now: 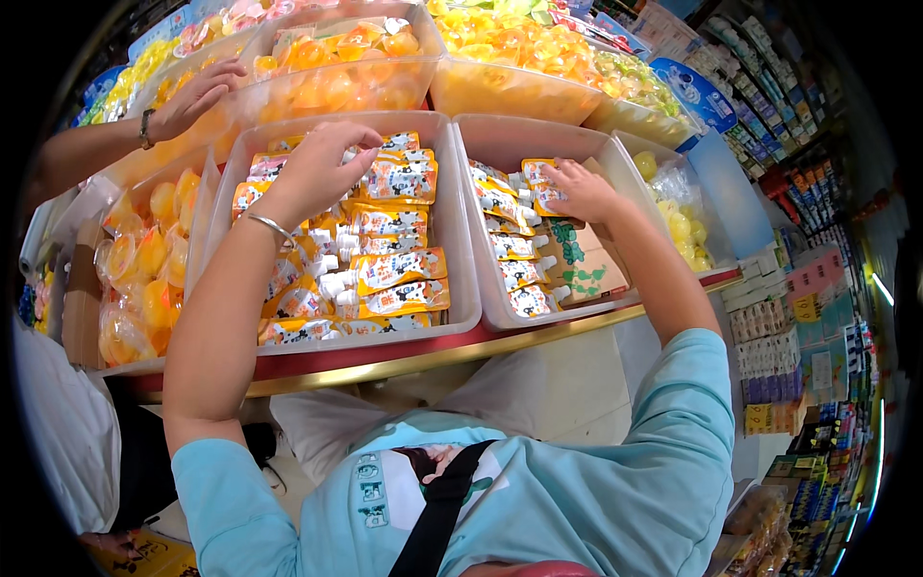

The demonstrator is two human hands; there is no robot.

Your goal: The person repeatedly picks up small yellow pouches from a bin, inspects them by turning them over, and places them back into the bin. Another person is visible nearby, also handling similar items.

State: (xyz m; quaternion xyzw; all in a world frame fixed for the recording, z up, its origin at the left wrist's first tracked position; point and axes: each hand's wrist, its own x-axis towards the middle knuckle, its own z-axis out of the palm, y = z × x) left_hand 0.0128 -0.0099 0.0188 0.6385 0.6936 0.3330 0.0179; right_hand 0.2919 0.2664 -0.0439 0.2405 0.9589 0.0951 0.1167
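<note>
My left hand [332, 171] hovers over the left bin [463, 240], its fingers loosely bent and apart with nothing seen between them. Below it, several orange-and-white spouted pouches [399, 269] with white caps lie in stacked rows. In the right bin [492, 310], my right hand [585, 192] rests its spread fingers on the end of a spouted pouch [546, 199]; its thumb is hidden. Left of that hand runs a column of similar pouches [519, 247], caps facing right. Brown cardboard [591, 264] with green print covers part of the bin's bottom.
Another person's hand [197, 101] with a bracelet reaches in from the left. Bins of orange jelly cups [149, 260] and yellow ones [514, 43] surround the two pouch bins. A gold-edged counter rim [433, 351] runs before me. Stocked shelves [817, 288] stand at right.
</note>
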